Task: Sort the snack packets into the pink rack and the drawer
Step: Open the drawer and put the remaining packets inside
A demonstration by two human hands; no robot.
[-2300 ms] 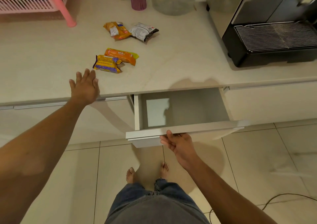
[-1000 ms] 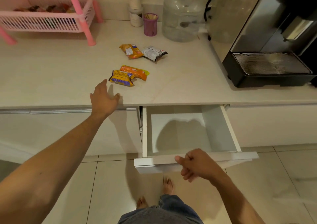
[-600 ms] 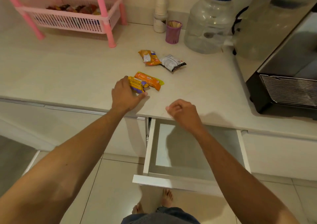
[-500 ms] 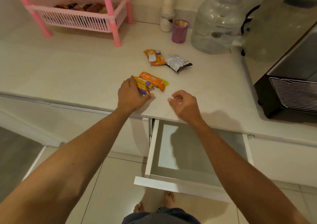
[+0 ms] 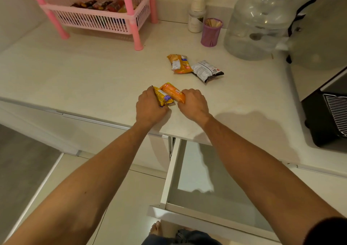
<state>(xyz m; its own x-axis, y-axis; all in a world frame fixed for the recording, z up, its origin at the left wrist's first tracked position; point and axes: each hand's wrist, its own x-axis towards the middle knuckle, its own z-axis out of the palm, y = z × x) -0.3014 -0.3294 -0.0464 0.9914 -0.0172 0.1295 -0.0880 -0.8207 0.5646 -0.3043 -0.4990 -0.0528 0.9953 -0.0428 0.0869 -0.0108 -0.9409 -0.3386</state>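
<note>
On the counter, my left hand (image 5: pixel 149 107) grips a yellow-and-purple snack packet (image 5: pixel 163 98), tilted up off the surface. Beside it my right hand (image 5: pixel 194 103) grips an orange packet (image 5: pixel 173 92). Farther back lie a second orange packet (image 5: pixel 179 64) and a white-and-black packet (image 5: pixel 206 71), touching each other. The pink rack (image 5: pixel 97 20) stands at the back left with several dark and red packets in its tray. Below the counter edge the white drawer (image 5: pixel 169 179) is pulled out, and its visible floor is bare.
A purple cup of wooden sticks (image 5: pixel 211 32), a white bottle (image 5: pixel 196 22) and a large clear water jug (image 5: pixel 257 21) line the back. A black appliance with a grille (image 5: pixel 326 117) occupies the right. My bare foot (image 5: pixel 155 229) shows on the tiled floor.
My right hand left the drawer front, rose to the counter and closed on the orange packet. My left hand reached forward and took hold of the yellow-and-purple packet.
</note>
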